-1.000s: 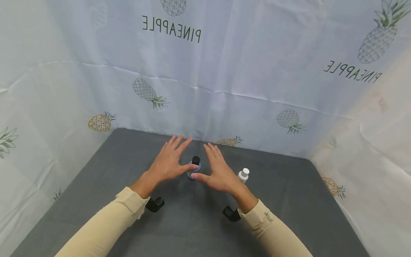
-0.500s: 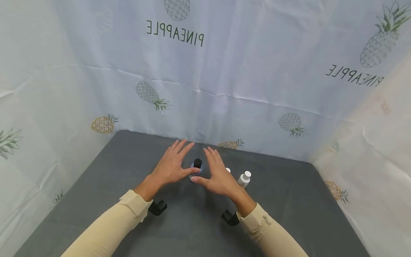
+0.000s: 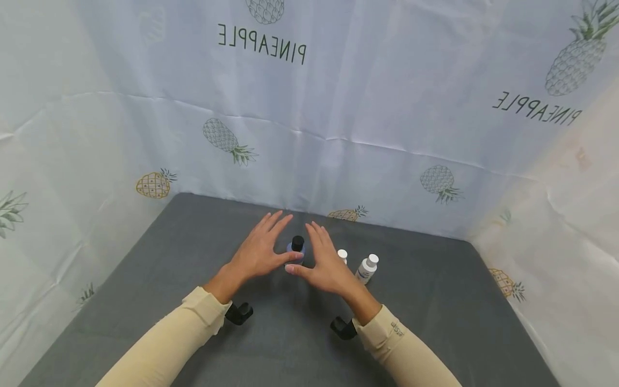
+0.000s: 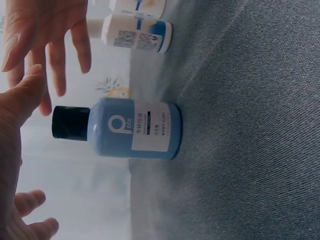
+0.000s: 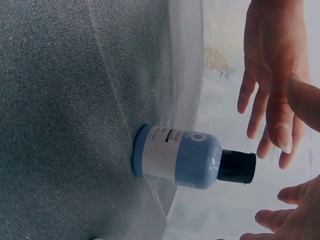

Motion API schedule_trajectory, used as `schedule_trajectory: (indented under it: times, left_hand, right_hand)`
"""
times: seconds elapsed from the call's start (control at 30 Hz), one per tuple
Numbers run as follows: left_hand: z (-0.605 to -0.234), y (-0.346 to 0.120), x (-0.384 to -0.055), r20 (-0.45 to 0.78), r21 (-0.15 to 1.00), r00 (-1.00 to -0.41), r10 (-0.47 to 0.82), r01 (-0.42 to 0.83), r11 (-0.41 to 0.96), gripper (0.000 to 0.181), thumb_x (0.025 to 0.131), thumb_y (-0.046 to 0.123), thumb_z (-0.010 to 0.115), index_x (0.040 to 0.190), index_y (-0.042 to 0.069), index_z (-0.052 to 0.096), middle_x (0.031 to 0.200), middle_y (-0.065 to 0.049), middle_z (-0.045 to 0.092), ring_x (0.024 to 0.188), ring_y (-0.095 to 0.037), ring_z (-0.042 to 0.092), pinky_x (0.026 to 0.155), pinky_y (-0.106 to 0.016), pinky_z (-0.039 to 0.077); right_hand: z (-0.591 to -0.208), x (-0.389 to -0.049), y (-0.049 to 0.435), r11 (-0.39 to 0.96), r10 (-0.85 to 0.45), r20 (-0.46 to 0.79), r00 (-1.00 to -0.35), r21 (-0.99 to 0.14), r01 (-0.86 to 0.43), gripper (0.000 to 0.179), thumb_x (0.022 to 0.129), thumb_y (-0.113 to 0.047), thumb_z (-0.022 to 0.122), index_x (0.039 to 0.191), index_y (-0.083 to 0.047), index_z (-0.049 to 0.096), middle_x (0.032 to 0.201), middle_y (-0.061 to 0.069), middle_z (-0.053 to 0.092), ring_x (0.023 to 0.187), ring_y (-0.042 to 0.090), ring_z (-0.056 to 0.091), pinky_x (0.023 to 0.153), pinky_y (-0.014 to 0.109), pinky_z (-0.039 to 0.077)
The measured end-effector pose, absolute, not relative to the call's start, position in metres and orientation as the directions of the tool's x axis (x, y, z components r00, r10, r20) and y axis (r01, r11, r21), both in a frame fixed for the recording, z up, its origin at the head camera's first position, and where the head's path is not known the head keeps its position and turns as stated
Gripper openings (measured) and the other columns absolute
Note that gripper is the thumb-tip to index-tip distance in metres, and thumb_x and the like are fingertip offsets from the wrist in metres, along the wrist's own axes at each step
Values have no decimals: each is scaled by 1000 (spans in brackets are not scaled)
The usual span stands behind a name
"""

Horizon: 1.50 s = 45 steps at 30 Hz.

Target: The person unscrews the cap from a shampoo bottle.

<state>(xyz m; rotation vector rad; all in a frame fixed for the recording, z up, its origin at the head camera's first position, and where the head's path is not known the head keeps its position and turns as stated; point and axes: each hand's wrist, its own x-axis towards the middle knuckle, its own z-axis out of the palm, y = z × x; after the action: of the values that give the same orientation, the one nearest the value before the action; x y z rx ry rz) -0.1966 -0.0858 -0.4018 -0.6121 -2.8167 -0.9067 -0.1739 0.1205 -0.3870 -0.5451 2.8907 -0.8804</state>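
Observation:
A blue bottle with a black cap [image 3: 297,242] stands upright on the grey table between and below my two hands. Its white label shows in the left wrist view, where the blue bottle [image 4: 112,127] is unobstructed. My left hand [image 3: 256,251] hovers at its left with spread, fairly straight fingers, the thumb overlapping the bottle in the head view. From the right, my right hand [image 3: 328,266] mirrors it, fingers extended and thumb pointing toward the other thumb. In the right wrist view, both hands are beyond the cap of the blue bottle [image 5: 195,160], holding nothing.
Two white bottles stand right of the blue one: one white bottle [image 3: 366,269] beside my right hand, and another white bottle [image 3: 342,255] partly hidden behind it. Black brackets [image 3: 239,313] project from under both sleeves. A pineapple-print curtain [image 3: 309,107] surrounds the grey table [image 3: 290,349].
The head view has shifted slightly. My right hand has moved a little left and nearer, and the second white bottle's cap now shows behind it. Both hands keep their spread pose; the bottles stay standing.

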Motion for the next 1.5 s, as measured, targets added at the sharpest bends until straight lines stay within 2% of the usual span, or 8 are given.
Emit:
schedule_trajectory:
  times: [0.13,0.33,0.63,0.93,1.17,1.5]
  left_hand:
    - [-404,-84,-195,213,564,-919,332,393,727,99,88,58,77,166,22,29,174,-13,24,161,-42,21,123,-69,30]
    - [-408,-83,-193,199,599,-925,323,376,707,96,90,53,78,166,21,29,173,-14,26,158,-40,30,120,-67,36]
    - [-414,-83,-195,171,659,-938,302,337,672,94,91,54,77,165,20,31,173,-14,28,156,-40,35,120,-67,37]
    - [-423,-83,-199,220,714,-933,283,352,605,90,89,49,81,162,16,39,167,-13,40,153,-37,42,120,-63,39]
    - [-427,-80,-201,213,776,-942,260,324,540,86,89,44,83,160,16,43,165,-13,44,137,-43,58,110,-59,51]
    - [-433,-76,-203,196,853,-947,255,293,432,83,90,37,84,159,14,44,165,-14,44,139,-44,57,112,-56,50]
  right_hand:
    - [-390,-174,121,767,-351,43,-935,-561,-313,104,91,-55,75,168,-14,18,177,9,13,165,34,5,127,69,21]
    - [-395,-174,122,762,-341,35,-939,-575,-298,103,93,-55,73,168,-13,16,177,9,13,165,33,5,129,66,19]
    - [-405,-172,121,743,-302,47,-952,-614,-265,102,93,-54,74,168,-12,19,176,12,16,165,35,11,127,67,22]
    - [-415,-173,120,688,-288,78,-955,-677,-263,98,94,-48,74,166,-8,22,174,17,20,161,38,23,126,65,28]
    - [-421,-175,122,658,-272,60,-960,-716,-232,99,94,-52,73,166,-7,22,173,17,23,159,40,28,124,65,31]
    - [-427,-176,119,625,-235,3,-972,-765,-154,99,91,-52,75,165,-9,26,171,19,28,157,40,33,124,66,32]
